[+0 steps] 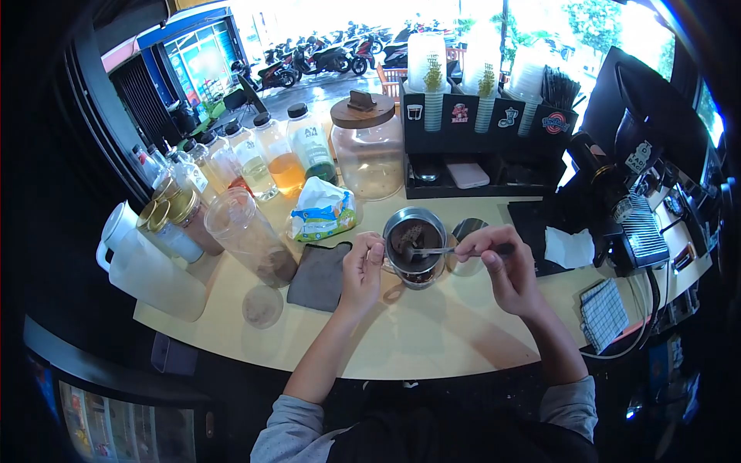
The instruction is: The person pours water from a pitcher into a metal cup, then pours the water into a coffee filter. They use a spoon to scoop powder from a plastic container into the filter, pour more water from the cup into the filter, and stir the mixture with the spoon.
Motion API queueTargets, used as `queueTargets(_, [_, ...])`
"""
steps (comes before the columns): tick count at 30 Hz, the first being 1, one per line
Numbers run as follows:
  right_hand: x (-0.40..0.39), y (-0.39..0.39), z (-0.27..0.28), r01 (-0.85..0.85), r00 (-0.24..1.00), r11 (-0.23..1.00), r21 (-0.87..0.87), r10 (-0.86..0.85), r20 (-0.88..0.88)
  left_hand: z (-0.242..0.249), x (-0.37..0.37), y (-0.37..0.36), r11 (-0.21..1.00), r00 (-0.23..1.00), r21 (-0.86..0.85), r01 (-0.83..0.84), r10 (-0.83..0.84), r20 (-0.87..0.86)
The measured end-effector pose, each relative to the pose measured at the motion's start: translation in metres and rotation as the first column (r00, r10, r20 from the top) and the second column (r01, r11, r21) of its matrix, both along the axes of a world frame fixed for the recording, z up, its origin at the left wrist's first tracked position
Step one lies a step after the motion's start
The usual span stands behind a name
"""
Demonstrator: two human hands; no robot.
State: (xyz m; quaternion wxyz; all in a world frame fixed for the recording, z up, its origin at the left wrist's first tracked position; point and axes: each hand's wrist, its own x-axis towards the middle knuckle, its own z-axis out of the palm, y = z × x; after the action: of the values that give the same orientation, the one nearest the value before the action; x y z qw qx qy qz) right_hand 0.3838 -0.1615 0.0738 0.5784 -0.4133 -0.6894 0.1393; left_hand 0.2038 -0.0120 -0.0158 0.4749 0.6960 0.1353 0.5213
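My left hand [361,268] is closed at the left side of a round metal cup [438,225], steadying it by the rim. Dark brown powder [407,236] lies inside the cup. Between the fingers of my right hand [502,266] is a metal spoon [434,251], its bowl down in the powder. Left of the cup, a grey cloth [316,276] lies flat near a tall clear canister [235,224] with brown powder at its bottom. A round lid [262,306] rests on the table in front of the canister. Behind my right hand sits a round, dark shiny disc [468,229].
A wet wipes pack [323,214] and a large glass jar [367,150] stand behind the cup. Bottles [284,166] and a white jug [150,266] line the left. A black cup rack [478,135] is at the back; a coffee machine [641,231] stands right.
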Motion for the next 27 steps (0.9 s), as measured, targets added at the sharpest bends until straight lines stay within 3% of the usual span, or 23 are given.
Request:
queueTargets(3, [-0.007,0.002,-0.002,-0.051,0.992,0.997,-0.065,0.043,-0.115,0.0,0.0,-0.001,1.0,1.0,0.019,0.009,-0.009,0.019])
queueTargets(27, [0.003,0.005,-0.002,-0.106,0.966,0.98,-0.167,0.062,-0.252,0.001,0.001,-0.002,0.997,0.998,0.044,-0.064,0.065,-0.014])
